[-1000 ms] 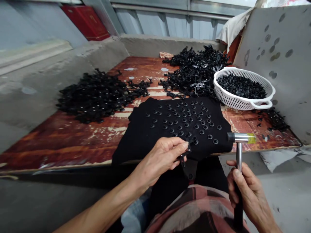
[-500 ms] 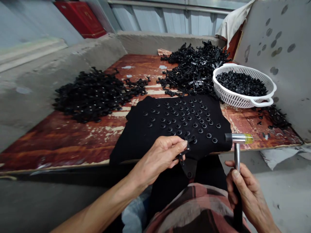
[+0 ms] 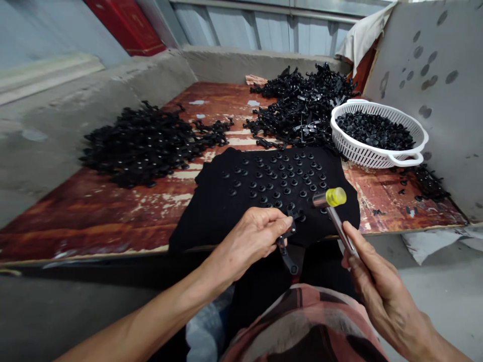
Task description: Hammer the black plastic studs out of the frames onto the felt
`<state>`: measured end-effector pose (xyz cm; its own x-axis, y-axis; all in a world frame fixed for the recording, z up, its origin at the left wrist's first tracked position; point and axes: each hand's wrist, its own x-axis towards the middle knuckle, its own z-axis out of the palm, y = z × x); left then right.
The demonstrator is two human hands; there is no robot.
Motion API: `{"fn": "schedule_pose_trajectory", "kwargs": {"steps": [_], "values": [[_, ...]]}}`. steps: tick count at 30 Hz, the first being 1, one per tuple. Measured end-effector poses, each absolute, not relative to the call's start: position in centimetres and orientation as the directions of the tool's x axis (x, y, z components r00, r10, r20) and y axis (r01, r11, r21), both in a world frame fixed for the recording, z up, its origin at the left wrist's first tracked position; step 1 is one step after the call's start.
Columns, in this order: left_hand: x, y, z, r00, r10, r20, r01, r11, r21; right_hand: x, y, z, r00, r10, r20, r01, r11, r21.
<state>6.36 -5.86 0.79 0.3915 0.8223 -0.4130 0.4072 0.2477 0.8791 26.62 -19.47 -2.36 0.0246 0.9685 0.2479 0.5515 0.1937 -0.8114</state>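
left hand [image 3: 252, 240] pinches a black strap piece [image 3: 286, 245] at the black cloth's [image 3: 226, 201] near edge, steadying it | right hand [image 3: 381, 286] clenched on hammer [image 3: 332, 208], head poised above, likely over a stud | white basket [image 3: 377, 131] of caps beside

I can read no writing, label, brand or number anywhere here, not on my hammer [image 3: 329, 198] nor on the white basket [image 3: 378, 155] beyond it.
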Motion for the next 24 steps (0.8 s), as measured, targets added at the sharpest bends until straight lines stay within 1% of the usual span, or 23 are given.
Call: {"fn": "schedule_pose_trajectory", "kwargs": {"steps": [1, 3, 6, 8, 12, 16, 21, 24], "values": [[6.4, -5.8, 0.9, 0.381, 0.826, -0.415, 0.411, 0.250, 0.877, 26.7, -19.2, -1.9, -0.036, 0.956, 0.292, 0.570, 0.260, -0.780], [6.5, -5.8, 1.1, 0.376, 0.830, -0.412, 0.413, 0.248, 0.876, 26.7, -18.7, -1.3, -0.119, 0.938, 0.326, 0.599, 0.330, -0.730], [6.5, -5.7, 1.3, 0.385, 0.826, -0.411, 0.422, 0.238, 0.875, 26.8, -18.3, -0.6, -0.171, 0.949, 0.266, 0.672, 0.310, -0.673], [6.5, -5.5, 1.4, 0.390, 0.829, -0.402, 0.440, 0.216, 0.872, 26.8, -18.3, -0.1, -0.180, 0.957, 0.229, 0.695, 0.288, -0.659], [6.4, -5.3, 1.6, 0.407, 0.837, -0.366, 0.487, 0.140, 0.862, 26.9, -18.3, 0.5, -0.187, 0.942, 0.278, 0.686, 0.328, -0.650], [6.4, -5.2, 1.7, 0.419, 0.842, -0.340, 0.487, 0.108, 0.867, 27.1, -18.1, 0.9, -0.193, 0.949, 0.250, 0.742, 0.307, -0.595], [6.1, -5.2, 1.4, 0.446, 0.848, -0.286, 0.467, 0.052, 0.883, 26.9, -18.4, 1.6, -0.141, 0.923, 0.358, 0.721, 0.344, -0.601], [6.2, -5.1, 1.4, 0.432, 0.858, -0.277, 0.486, 0.037, 0.873, 26.8, -18.3, 1.4, -0.188, 0.928, 0.321, 0.740, 0.349, -0.576]]}}
